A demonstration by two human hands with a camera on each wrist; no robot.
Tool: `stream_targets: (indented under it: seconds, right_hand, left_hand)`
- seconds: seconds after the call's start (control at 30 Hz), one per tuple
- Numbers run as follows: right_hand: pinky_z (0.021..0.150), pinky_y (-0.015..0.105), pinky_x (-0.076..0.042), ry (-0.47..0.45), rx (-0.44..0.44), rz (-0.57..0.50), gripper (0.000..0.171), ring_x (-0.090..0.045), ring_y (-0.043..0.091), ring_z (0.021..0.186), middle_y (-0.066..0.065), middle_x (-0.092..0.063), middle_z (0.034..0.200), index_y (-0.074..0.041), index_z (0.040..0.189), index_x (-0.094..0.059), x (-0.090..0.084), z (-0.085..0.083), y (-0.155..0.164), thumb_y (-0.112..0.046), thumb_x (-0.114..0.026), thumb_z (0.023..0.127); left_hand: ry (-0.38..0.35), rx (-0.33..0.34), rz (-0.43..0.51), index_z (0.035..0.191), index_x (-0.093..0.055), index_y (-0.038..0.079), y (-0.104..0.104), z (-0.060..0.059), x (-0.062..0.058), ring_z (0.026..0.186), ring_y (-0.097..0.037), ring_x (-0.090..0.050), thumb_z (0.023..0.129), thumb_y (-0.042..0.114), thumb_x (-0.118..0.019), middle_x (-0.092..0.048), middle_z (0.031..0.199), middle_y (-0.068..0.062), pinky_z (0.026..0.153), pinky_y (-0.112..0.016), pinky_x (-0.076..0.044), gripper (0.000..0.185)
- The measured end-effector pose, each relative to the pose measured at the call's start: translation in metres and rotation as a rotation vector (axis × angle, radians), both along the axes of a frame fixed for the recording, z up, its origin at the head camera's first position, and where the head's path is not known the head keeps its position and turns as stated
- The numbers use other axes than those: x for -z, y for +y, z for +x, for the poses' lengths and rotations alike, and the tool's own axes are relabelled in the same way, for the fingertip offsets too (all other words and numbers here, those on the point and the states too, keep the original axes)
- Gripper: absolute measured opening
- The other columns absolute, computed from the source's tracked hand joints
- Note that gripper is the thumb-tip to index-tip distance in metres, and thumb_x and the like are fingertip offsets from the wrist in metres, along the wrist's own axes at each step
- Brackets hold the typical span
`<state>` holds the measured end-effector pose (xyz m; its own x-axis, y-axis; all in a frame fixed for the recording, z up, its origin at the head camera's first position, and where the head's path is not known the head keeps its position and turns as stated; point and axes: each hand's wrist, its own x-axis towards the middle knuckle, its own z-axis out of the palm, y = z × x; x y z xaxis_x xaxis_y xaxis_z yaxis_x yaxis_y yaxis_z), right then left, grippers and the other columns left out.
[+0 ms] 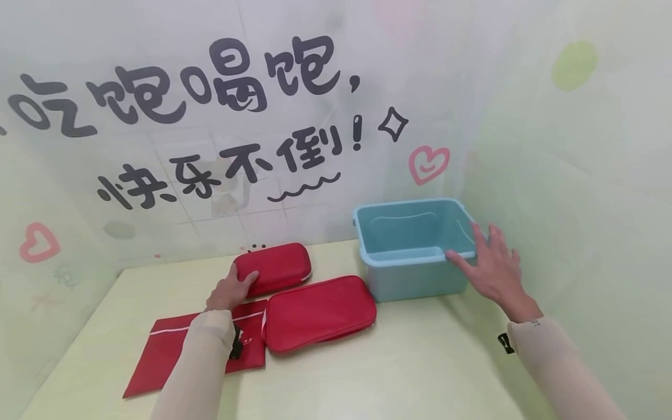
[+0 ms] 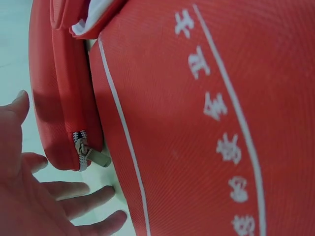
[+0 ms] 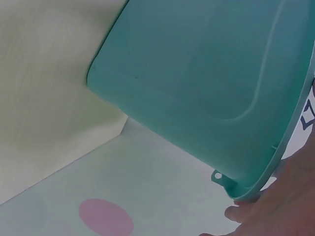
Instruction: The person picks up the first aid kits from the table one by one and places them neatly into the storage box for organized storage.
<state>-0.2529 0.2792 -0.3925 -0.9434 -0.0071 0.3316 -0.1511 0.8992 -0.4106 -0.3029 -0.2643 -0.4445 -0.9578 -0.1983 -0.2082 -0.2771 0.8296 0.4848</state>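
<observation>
A red hard zip case (image 1: 275, 267) lies near the back wall, its zipper pull showing in the left wrist view. My left hand (image 1: 233, 290) is at its left end, thumb over the top edge; in the left wrist view the fingers (image 2: 74, 199) are spread beside the zipped end. My right hand (image 1: 496, 267) is at the right front corner of a light blue plastic bin (image 1: 420, 280), fingers spread and thumb along the front rim. From the right wrist, the bin's side (image 3: 197, 88) shows, with the hand (image 3: 290, 196) right at its rim.
A larger red zip pouch (image 1: 320, 315) lies in front of the case, left of the bin. Left of it, a flat red document bag (image 1: 168, 353) with white stripes is partly covered by my left forearm. Printed walls (image 1: 315, 116) enclose the pale table (image 1: 409, 367) behind and at both sides.
</observation>
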Motion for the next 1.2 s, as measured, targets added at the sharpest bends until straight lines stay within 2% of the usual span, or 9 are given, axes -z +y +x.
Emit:
stream_targets:
  seconds: [0.07,0.13,0.27,0.4,0.47,0.53,0.67,0.93,1.2]
  right_hand:
    - [0.099,0.083,-0.01,-0.028,0.007,-0.02,0.098,-0.012,0.054,0.142,0.034,-0.01,0.156,-0.005,0.159,-0.01,0.001,0.0,0.001,-0.065,-0.05,0.093]
    - [0.098,0.079,-0.02,-0.023,0.009,-0.032,0.1,-0.021,0.053,0.137,0.034,-0.018,0.153,-0.001,0.157,-0.011,0.003,-0.001,0.002,-0.064,-0.052,0.092]
    - [0.074,0.054,-0.043,0.018,0.013,-0.055,0.097,-0.045,0.04,0.109,0.025,-0.039,0.132,0.004,0.151,-0.021,0.006,-0.003,0.004,-0.062,-0.057,0.091]
    - [0.059,0.036,-0.036,0.032,0.024,-0.076,0.091,-0.048,0.031,0.09,0.017,-0.043,0.113,0.003,0.144,-0.029,0.006,-0.004,0.005,-0.062,-0.061,0.089]
    - [0.063,0.041,-0.04,0.021,0.006,-0.124,0.093,-0.048,0.033,0.095,0.02,-0.042,0.119,0.004,0.146,-0.026,0.007,-0.005,0.005,-0.06,-0.063,0.089]
    - [0.077,0.053,-0.046,-0.003,-0.017,-0.188,0.099,-0.045,0.039,0.107,0.025,-0.035,0.134,0.005,0.151,-0.016,0.008,-0.005,0.005,-0.057,-0.064,0.09]
    - [0.096,0.072,-0.037,-0.051,-0.046,-0.319,0.111,-0.034,0.047,0.123,0.029,-0.011,0.154,0.003,0.156,0.004,0.01,-0.004,0.004,-0.052,-0.067,0.09]
    - [0.097,0.074,-0.034,-0.06,-0.026,-0.345,0.111,-0.032,0.049,0.126,0.027,-0.004,0.158,0.001,0.157,0.004,0.014,-0.006,0.004,-0.054,-0.066,0.09]
    - [0.098,0.073,-0.035,-0.04,-0.021,-0.382,0.109,-0.033,0.046,0.125,0.025,-0.009,0.156,-0.001,0.157,-0.001,0.018,-0.006,0.005,-0.052,-0.069,0.089]
  left_hand:
    - [-0.006,-0.002,0.003,0.156,-0.006,-0.002,0.0,0.0,0.0,0.125,-0.054,-0.042,0.1,0.048,-0.047,-0.036,0.142,-0.038,0.099,-0.067,-0.04,0.086]
    - [-0.006,0.0,0.01,0.156,-0.005,-0.002,-0.001,-0.001,0.001,0.124,-0.054,-0.042,0.1,0.048,-0.049,-0.036,0.142,-0.038,0.099,-0.067,-0.041,0.087]
    - [0.004,0.007,0.076,0.156,-0.003,-0.002,-0.003,-0.005,0.004,0.126,-0.054,-0.04,0.1,0.045,-0.051,-0.034,0.144,-0.037,0.101,-0.067,-0.039,0.088]
    - [0.025,0.006,0.163,0.155,-0.005,-0.004,-0.003,-0.007,0.006,0.127,-0.052,-0.039,0.1,0.04,-0.054,-0.034,0.144,-0.036,0.103,-0.065,-0.038,0.086]
    - [0.036,-0.006,0.196,0.155,-0.007,-0.005,-0.002,-0.008,0.007,0.128,-0.052,-0.038,0.099,0.038,-0.056,-0.034,0.144,-0.035,0.104,-0.065,-0.038,0.085]
    - [0.046,-0.019,0.215,0.155,-0.008,-0.005,-0.002,-0.008,0.008,0.129,-0.052,-0.038,0.099,0.035,-0.057,-0.034,0.145,-0.034,0.105,-0.064,-0.038,0.084]
    - [0.075,-0.047,0.243,0.155,-0.012,-0.004,-0.001,-0.01,0.009,0.129,-0.051,-0.038,0.098,0.033,-0.061,-0.035,0.146,-0.033,0.104,-0.062,-0.04,0.084]
    - [0.201,-0.095,0.293,0.155,-0.016,-0.001,0.004,-0.012,0.007,0.131,-0.049,-0.032,0.095,0.03,-0.065,-0.035,0.144,-0.03,0.099,-0.06,-0.046,0.084]
    - [0.325,-0.158,0.322,0.158,-0.018,0.003,0.014,-0.011,-0.003,0.131,-0.045,-0.032,0.101,0.033,-0.055,-0.034,0.143,-0.031,0.102,-0.058,-0.045,0.074]
